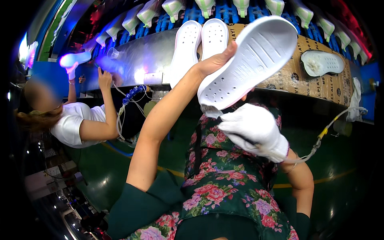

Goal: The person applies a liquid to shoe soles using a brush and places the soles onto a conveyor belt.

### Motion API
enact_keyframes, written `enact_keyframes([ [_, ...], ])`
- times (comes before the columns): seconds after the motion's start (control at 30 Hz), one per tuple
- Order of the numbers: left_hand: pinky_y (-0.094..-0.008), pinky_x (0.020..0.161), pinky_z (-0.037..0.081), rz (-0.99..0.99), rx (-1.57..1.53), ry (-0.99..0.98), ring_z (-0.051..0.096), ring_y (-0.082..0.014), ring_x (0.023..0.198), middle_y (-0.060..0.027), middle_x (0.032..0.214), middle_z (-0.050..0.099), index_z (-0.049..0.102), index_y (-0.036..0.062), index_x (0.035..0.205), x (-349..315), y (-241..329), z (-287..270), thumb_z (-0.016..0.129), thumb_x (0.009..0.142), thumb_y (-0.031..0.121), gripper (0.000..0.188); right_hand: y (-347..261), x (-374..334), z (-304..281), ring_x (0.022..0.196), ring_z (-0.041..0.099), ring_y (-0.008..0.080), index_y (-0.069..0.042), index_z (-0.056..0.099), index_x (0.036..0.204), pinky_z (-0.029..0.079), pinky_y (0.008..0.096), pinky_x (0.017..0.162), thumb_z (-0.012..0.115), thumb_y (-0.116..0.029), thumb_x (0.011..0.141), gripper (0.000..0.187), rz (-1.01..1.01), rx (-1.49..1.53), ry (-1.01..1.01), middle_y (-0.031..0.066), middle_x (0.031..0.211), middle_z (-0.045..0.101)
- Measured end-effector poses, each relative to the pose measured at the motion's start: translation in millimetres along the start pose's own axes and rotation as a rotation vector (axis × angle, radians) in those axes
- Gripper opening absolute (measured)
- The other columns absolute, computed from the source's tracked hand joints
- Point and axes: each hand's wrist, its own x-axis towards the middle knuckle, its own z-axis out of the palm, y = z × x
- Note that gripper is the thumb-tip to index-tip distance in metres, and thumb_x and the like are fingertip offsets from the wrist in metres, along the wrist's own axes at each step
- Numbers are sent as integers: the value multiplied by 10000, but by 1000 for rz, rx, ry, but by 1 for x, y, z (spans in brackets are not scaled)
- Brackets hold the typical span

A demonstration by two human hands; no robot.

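Observation:
My bare left hand (218, 62) grips a large white shoe sole (251, 56) along its left side, thumb at the edge and fingertips showing below. The sole is tilted, its ribbed, hollowed face toward me, with small holes at the lower end. My right hand (256, 130), in a white knit glove, is closed round a brush (211, 111). The brush's grey bristles touch the sole's lower end; its handle is mostly hidden by the glove. Two more white soles, a left one (187, 46) and a right one (215, 38), lie side by side on the bench behind.
Cardboard (300, 78) covers the bench's right part, bearing a shallow white tray-like piece (322, 63) with whitish stuff in it. White-and-green shoes (150, 14) line a blue rack (228, 14) behind. A cable (320, 140) hangs right. At left, a co-worker (82, 122) holds a violet-lit sole (75, 59).

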Motion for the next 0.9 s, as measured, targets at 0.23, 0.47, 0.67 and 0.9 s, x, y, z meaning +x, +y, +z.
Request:
enact_keyframes([
  [0.23,-343,889,535,-67,589,351,604,-286,1118,-239,1237,578,537,-30,1301,10,5,5,404,871,720,874,8,-2,-1,838,675,304,-57,684,980,546,387,716,728,-2,679,309,-104,-229,66,108,946,691],
  [0.47,-351,944,483,-171,697,274,540,-278,1206,-198,1315,544,508,7,1351,28,2,9,328,870,764,915,6,2,-14,789,667,285,-82,696,912,530,362,697,752,-28,713,214,129,-135,63,86,878,690],
  [0.67,-394,891,524,101,38,-55,587,-298,1131,-196,1240,593,539,4,1303,46,-16,-36,280,885,760,902,11,-17,-29,706,655,184,10,689,919,509,301,591,725,-27,753,174,564,368,299,118,865,694],
  [0.9,-471,1055,399,747,-324,398,506,-298,1241,-157,1323,540,467,18,1332,79,-31,-30,256,984,555,674,54,-49,-50,870,660,191,27,612,1101,516,242,652,599,-15,862,243,814,786,940,132,1019,667],
])
